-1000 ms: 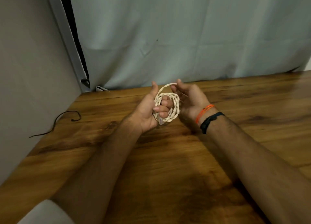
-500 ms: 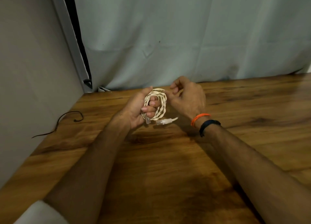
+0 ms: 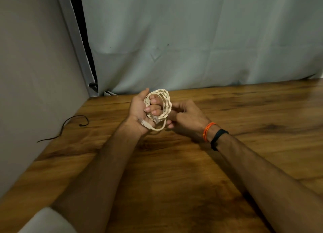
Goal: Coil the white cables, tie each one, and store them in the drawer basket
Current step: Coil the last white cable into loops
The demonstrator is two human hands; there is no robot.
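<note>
**Tying off the coil, mid-wrap**

Black wire (image 3: 70,126) lying at table's (image 3: 244,110) far left edge, untouched. Left hand (image 3: 139,110) gripping the coil (image 3: 165,103), fingers (image 3: 153,107) curling through its loop, holding it above the table; one plug end (image 3: 146,124) lying across the left wrist. Right hand (image 3: 187,117) pinching the loose tail just beside the coil's lower edge. Step looks like the tying stage: tail going round the bundle. Next move is probably calling for threading that plug end through and pulling snug. No drawer basket showing.
</note>
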